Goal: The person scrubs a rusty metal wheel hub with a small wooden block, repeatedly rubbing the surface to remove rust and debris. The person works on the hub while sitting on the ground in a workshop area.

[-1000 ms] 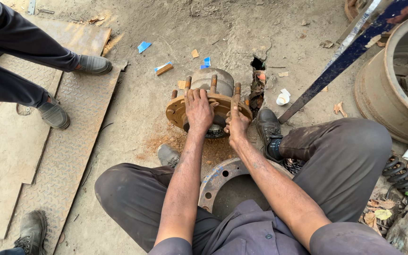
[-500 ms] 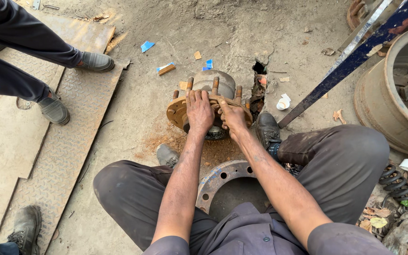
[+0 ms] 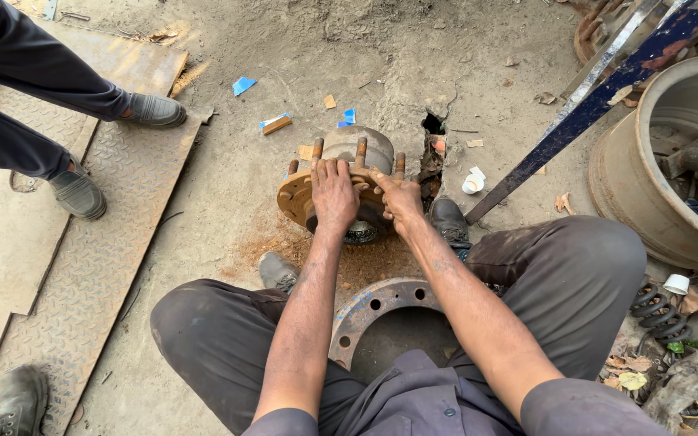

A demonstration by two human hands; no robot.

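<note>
A rusty orange wheel hub [image 3: 296,196] with several upright studs and a grey drum body stands on the dirt ground between my feet. My left hand [image 3: 334,194] lies flat, palm down, on top of the hub flange with fingers spread. My right hand [image 3: 400,199] rests on the flange's right side, fingers curled around a stud there. Orange rust dust lies on the ground under the hub. A round steel ring with bolt holes [image 3: 365,311] lies between my knees, close to my body.
Another person's legs and grey shoes [image 3: 78,194] stand on checkered steel plates [image 3: 115,242] at the left; a third boot [image 3: 18,400] is at bottom left. A blue steel bar [image 3: 591,101] leans at upper right beside a large rusty rim [image 3: 648,190]. A coil spring [image 3: 656,311] lies right.
My right hand slid from the stud at the hub's right edge inward onto the flange, closer to my left hand. The left hand stayed on top of the hub.
</note>
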